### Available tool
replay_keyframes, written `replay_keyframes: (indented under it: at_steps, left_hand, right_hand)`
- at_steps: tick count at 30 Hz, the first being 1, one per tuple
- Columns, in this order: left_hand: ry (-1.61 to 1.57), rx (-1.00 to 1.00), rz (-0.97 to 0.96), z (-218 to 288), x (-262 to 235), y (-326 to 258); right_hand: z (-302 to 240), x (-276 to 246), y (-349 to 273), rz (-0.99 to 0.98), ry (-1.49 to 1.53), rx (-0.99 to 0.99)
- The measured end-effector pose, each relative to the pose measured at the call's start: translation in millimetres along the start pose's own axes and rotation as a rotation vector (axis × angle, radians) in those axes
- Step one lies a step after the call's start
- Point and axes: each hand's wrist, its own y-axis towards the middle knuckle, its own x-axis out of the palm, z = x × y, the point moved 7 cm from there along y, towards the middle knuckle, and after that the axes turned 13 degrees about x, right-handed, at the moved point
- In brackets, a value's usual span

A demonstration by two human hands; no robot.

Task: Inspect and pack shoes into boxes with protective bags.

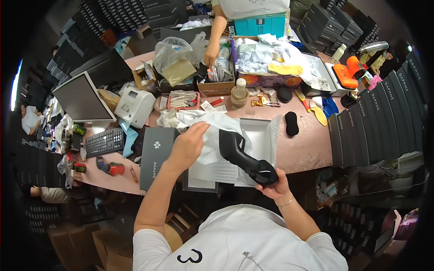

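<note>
My right hand (276, 185) grips one end of a black shoe (242, 158), which slants up and left above an open shoebox. White tissue paper (214, 135) lies behind and beside the shoe. My left hand (189, 143) has its fingers closed on the paper's left edge. Beneath both, the open shoebox (273, 135) shows a pale inside and crinkled white lining. To the left of my left forearm lies a dark grey box lid (151, 151).
Dark shoeboxes (375, 117) stand stacked at the right. A black oval pad (292, 124) and a bottle (239, 93) sit on the pink table (312, 151). Left are a label printer (134, 106), keyboard (105, 142) and monitor (86, 97). Another person's hand (211, 54) reaches into a carton opposite.
</note>
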Motion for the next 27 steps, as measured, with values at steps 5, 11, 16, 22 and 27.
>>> replay_keyframes:
  at_steps: [5, 11, 16, 22, 27]
  left_hand:
    - [-0.265, 0.107, -0.113, 21.7, 43.4, 24.2]
    - [-0.355, 0.139, -0.190, 32.5, 58.6, 33.1]
    - [-0.394, 0.167, -0.245, 41.8, 53.9, 29.5]
    - [-0.171, 0.342, -0.149, 122.5, 33.5, 4.0]
    - [-0.255, 0.470, -0.038, 172.7, 58.7, -0.5]
  right_hand:
    - [21.2, -12.3, -21.4, -0.072, 0.148, -0.090]
    - [23.7, -17.9, -13.1, -0.127, 0.295, -0.096]
    - [22.3, -24.8, -9.5, -0.097, 0.285, -0.108]
    - [15.2, 15.8, -4.5, 0.332, -0.064, -0.115]
    - [1.9, 19.9, 26.7, 0.559, -0.116, -0.404]
